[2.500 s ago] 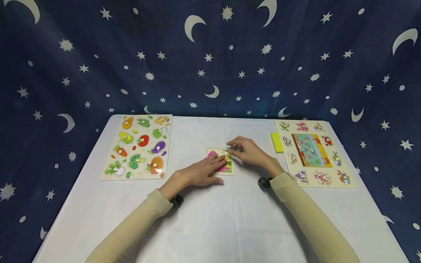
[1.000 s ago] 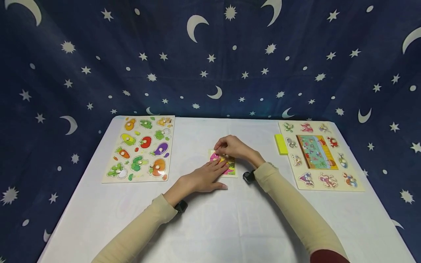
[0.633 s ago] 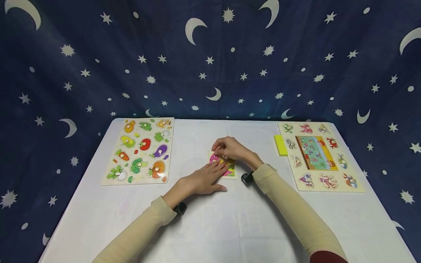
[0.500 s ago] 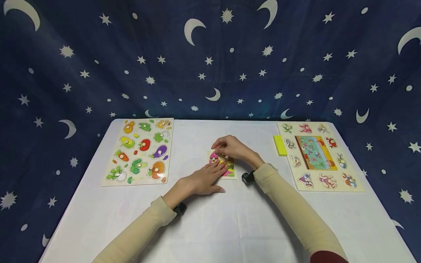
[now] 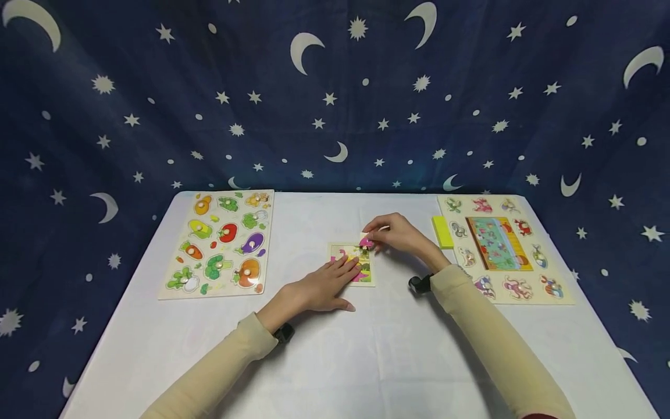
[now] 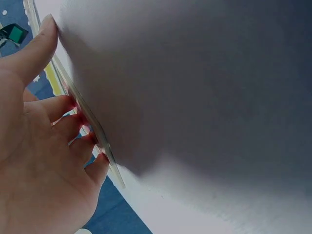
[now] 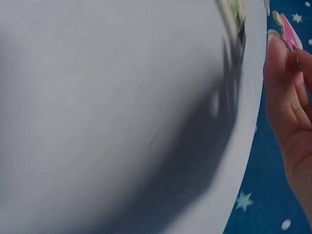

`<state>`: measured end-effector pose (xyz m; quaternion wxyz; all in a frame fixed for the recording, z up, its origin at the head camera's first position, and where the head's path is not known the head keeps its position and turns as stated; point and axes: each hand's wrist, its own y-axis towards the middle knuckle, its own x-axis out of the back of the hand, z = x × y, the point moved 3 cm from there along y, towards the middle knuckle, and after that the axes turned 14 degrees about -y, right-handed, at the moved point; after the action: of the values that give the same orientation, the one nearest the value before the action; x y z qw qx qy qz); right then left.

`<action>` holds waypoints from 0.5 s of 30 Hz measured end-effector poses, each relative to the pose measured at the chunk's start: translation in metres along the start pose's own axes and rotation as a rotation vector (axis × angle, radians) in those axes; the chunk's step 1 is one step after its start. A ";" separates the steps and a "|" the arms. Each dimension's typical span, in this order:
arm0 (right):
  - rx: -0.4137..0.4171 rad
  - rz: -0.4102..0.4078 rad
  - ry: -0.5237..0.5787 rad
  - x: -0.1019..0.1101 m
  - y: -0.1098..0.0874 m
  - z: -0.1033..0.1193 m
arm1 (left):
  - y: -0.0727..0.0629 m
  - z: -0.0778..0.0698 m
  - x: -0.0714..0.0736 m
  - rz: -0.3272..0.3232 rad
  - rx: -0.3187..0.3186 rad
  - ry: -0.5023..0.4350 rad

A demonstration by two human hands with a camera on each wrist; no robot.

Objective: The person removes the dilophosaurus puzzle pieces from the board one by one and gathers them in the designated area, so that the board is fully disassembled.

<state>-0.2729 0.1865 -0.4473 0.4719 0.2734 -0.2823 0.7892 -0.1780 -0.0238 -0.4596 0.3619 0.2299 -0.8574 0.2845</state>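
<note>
At the table's middle lies a small square jigsaw board (image 5: 371,273) with a pink, yellow and green picture. My left hand (image 5: 320,285) rests on it with fingers straight, covering much of the picture. The left wrist view shows those fingertips along the board's edge (image 6: 101,134). Thumb and fingers of my right hand (image 5: 400,235) pinch a pink jigsaw piece (image 5: 366,241) over the board's upper right corner. Seen from the right wrist, the pink piece (image 7: 290,33) stands up from the fingertips, away from the white tabletop.
A vegetable peg puzzle (image 5: 216,282) lies at the left, all its shapes seated. On the right is a sea-animal peg puzzle (image 5: 502,294) with a picture in its centre. A yellow block (image 5: 442,232) touches its left edge. A starry blue cloth (image 5: 272,64) hangs behind the table.
My right hand has moved right from the jigsaw's upper left, with the pink piece now showing in its fingers. The pink at that upper left corner has gone. My left hand stays put.
</note>
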 end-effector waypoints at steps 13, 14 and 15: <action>-0.094 -0.001 -0.070 0.018 -0.013 -0.038 | -0.001 0.000 0.000 -0.010 -0.017 -0.006; -0.096 0.000 -0.078 0.018 -0.013 -0.039 | -0.001 0.000 0.000 -0.012 -0.018 -0.005; -0.096 -0.001 -0.084 0.019 -0.013 -0.040 | -0.001 0.000 0.000 -0.012 -0.017 -0.003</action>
<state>-0.2750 0.2311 -0.4593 0.4727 0.2834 -0.3394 0.7623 -0.1772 -0.0245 -0.4589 0.3643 0.2325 -0.8589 0.2748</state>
